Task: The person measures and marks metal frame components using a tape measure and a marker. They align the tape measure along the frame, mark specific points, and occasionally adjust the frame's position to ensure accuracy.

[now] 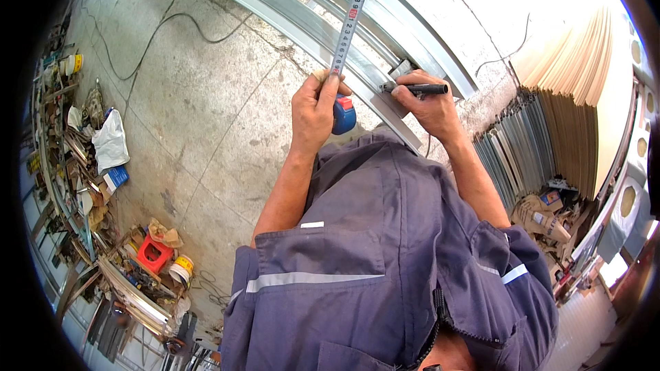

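My left hand (pixel 315 111) pinches the pulled-out blade of a tape measure (pixel 345 115), whose blue case with a red button hangs beside the fingers. The blade (pixel 348 24) stretches away from me across several long metal profiles (pixel 302 31). My right hand (pixel 432 106) grips a black marker pen (pixel 427 88), its tip end close to the near metal profile, by the profiles' right end. Whether the tip touches the metal I cannot tell. A small metal piece (pixel 401 69) shows just beyond the right fingers.
Stacked brown sheets (pixel 570 124) and grey panels (pixel 519 144) stand at the right. On the left lie clutter, a white bag (pixel 111 141), a red container (pixel 155 253) and a bucket (pixel 181 269). A dark cable (pixel 165 24) winds across the concrete floor (pixel 199 110).
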{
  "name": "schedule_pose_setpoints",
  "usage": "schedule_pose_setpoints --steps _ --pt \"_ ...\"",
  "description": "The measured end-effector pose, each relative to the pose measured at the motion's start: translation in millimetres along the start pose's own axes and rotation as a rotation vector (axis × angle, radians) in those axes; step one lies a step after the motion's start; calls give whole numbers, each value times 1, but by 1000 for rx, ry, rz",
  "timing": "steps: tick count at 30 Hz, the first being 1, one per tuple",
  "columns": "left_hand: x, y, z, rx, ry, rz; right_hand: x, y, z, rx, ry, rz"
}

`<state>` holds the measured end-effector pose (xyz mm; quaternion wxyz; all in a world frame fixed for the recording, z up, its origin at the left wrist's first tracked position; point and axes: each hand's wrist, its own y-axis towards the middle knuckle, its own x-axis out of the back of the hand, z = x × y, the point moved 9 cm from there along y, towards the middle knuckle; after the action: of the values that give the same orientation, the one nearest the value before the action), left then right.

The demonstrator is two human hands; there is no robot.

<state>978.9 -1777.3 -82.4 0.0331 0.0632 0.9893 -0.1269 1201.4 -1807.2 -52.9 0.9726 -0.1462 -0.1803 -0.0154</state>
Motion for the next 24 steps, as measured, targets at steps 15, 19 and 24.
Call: schedule_pose_setpoints --steps 15,19,24 --pt "-26 -10 -42 22 -25 -57 119 -70 -83 -176 399 -301" --pt "-68 4 -58 -27 24 -20 160 -83 -119 -210 449 -355" --pt "-158 17 -66 -22 11 -28 233 -81 -187 -249 471 -391"
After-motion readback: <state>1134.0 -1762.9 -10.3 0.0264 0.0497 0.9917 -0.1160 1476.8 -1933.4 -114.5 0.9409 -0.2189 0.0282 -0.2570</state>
